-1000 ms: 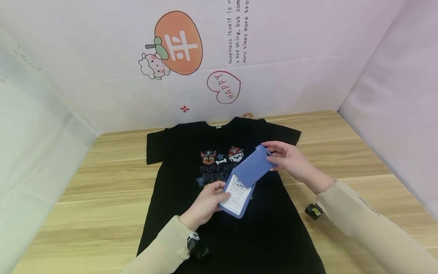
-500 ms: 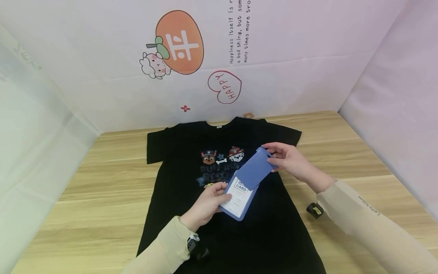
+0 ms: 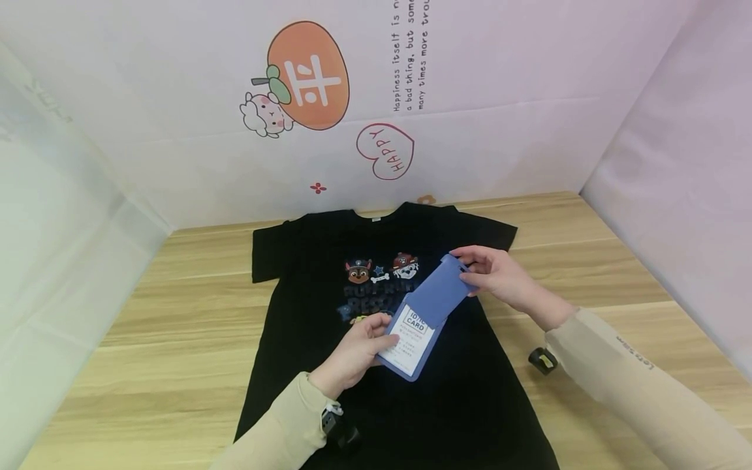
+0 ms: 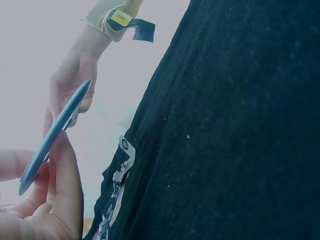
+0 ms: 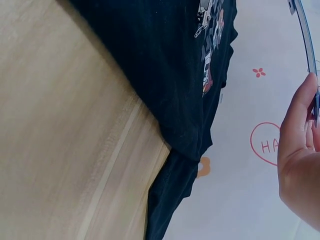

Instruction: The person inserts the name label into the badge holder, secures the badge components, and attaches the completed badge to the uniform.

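Above the black T-shirt (image 3: 446,405), both hands hold a blue ID card holder. Its lower part frames a white printed card (image 3: 413,343) reading "CARD", and a plain blue cover (image 3: 442,287) overlaps the card's top. My left hand (image 3: 358,349) grips the lower left edge, thumb on the front. At the slotted upper end, my right hand (image 3: 496,274) pinches the cover between thumb and fingers. The left wrist view shows the holder (image 4: 57,132) edge-on between thumb and fingers. In the right wrist view, my right hand (image 5: 302,145) grips its end at the frame edge.
The T-shirt lies spread on a wooden table (image 3: 176,339), cartoon dog print facing up, collar toward the back. A white printed cloth (image 3: 499,130) hangs behind, and pale cloth stands at both sides. Dark wrist cameras (image 3: 542,360) hang below the beige sleeves.
The cover and the card part have come more into line with each other. The holder's lower end has shifted slightly down and right; both hands keep their grip.
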Demonstrator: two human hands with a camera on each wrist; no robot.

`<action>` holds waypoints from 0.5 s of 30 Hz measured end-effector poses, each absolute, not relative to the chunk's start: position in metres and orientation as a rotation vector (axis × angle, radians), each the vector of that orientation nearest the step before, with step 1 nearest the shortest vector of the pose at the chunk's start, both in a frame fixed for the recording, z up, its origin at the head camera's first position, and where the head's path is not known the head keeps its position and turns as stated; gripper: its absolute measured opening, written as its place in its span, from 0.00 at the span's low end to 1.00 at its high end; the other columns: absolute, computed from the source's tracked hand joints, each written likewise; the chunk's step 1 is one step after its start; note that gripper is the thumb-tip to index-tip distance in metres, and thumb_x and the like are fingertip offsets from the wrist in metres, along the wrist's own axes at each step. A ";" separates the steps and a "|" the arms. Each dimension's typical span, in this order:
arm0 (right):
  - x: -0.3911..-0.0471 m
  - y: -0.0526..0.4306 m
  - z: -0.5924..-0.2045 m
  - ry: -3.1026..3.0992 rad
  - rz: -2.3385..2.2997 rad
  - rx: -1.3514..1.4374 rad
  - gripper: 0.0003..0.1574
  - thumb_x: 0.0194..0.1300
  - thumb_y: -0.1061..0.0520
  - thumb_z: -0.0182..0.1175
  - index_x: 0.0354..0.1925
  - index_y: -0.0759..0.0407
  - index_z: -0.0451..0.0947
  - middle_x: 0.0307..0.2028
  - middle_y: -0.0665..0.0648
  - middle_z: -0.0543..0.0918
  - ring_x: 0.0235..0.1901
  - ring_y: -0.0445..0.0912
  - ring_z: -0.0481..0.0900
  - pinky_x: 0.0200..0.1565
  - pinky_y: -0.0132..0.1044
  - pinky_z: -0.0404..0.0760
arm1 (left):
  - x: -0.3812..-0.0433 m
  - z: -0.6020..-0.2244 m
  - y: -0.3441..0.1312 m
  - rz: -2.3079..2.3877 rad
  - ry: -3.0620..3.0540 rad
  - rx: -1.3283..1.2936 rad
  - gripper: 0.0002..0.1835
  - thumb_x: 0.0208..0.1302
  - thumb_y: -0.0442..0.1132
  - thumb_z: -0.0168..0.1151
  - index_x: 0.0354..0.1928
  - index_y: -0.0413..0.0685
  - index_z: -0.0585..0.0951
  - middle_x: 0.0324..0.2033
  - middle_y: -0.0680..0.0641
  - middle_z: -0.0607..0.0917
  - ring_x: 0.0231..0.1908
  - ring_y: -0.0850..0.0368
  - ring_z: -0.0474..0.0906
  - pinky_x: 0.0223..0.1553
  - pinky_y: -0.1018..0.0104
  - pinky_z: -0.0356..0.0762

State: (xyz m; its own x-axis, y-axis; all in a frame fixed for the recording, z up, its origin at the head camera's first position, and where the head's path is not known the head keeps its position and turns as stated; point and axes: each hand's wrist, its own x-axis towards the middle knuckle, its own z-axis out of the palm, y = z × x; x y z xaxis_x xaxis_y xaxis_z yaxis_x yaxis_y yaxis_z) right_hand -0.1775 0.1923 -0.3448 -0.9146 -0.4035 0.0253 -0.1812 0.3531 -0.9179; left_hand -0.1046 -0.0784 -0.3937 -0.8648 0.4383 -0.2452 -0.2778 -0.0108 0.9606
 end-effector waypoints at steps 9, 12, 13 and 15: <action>-0.178 0.193 -0.346 2.422 -1.588 -0.595 0.26 0.65 0.66 0.56 0.60 0.72 0.66 0.45 0.69 0.77 0.33 0.41 0.80 0.33 0.37 0.84 | -0.104 -0.393 -0.077 1.923 1.789 0.168 0.14 0.67 0.30 0.51 0.53 0.31 0.68 0.44 0.39 0.82 0.33 0.61 0.81 0.39 0.62 0.82; -0.178 0.193 -0.345 2.431 -1.564 -0.562 0.27 0.65 0.67 0.55 0.61 0.72 0.65 0.47 0.72 0.76 0.33 0.42 0.80 0.34 0.37 0.84 | -0.103 -0.393 -0.076 1.923 1.788 0.176 0.15 0.67 0.30 0.51 0.53 0.30 0.68 0.44 0.39 0.82 0.33 0.61 0.80 0.39 0.62 0.82; -0.178 0.193 -0.345 2.432 -1.560 -0.558 0.27 0.65 0.68 0.55 0.61 0.72 0.65 0.47 0.72 0.76 0.33 0.42 0.80 0.34 0.37 0.84 | -0.103 -0.392 -0.076 1.925 1.786 0.175 0.15 0.67 0.30 0.51 0.53 0.30 0.68 0.44 0.40 0.82 0.33 0.61 0.80 0.39 0.62 0.82; -0.178 0.193 -0.344 2.432 -1.558 -0.550 0.27 0.65 0.68 0.55 0.61 0.72 0.65 0.47 0.72 0.76 0.34 0.42 0.80 0.34 0.37 0.84 | -0.103 -0.393 -0.076 1.927 1.782 0.173 0.14 0.67 0.30 0.51 0.53 0.30 0.67 0.43 0.40 0.82 0.33 0.61 0.80 0.39 0.62 0.82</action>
State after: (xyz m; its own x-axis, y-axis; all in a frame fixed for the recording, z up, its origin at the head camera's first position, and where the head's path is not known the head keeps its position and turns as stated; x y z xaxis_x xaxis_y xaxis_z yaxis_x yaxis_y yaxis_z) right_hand -0.1776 0.1931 -0.3436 -0.9105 -0.4123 0.0304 -0.1999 0.3748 -0.9053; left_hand -0.1034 -0.0760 -0.3927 -0.8641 0.4418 -0.2410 -0.2748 -0.0129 0.9614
